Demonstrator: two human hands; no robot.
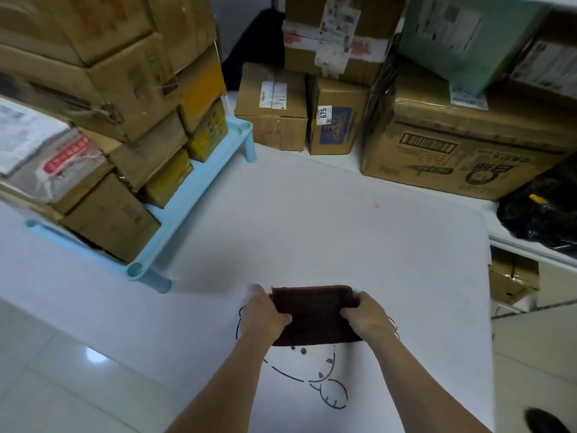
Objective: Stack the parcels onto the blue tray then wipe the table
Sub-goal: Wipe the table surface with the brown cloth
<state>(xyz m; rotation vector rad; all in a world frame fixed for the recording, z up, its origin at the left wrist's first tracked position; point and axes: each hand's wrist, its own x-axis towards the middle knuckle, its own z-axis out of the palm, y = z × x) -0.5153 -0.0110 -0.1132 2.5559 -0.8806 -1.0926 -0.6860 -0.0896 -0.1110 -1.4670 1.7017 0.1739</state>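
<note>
Cloth (315, 314), dark brown and folded, is lying on the white table (312, 229). We are gripping its left edge with our left hand (265, 317) and its right edge with our right hand (365, 317). Beyond the cloth to its left, parcels (125, 120) are sitting stacked on the blue tray (184, 201).

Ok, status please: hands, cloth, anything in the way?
Left hand and right hand grip dark brown folded cloth on white table. Cardboard parcels stacked on light blue plastic tray. Red spot ahead.
</note>
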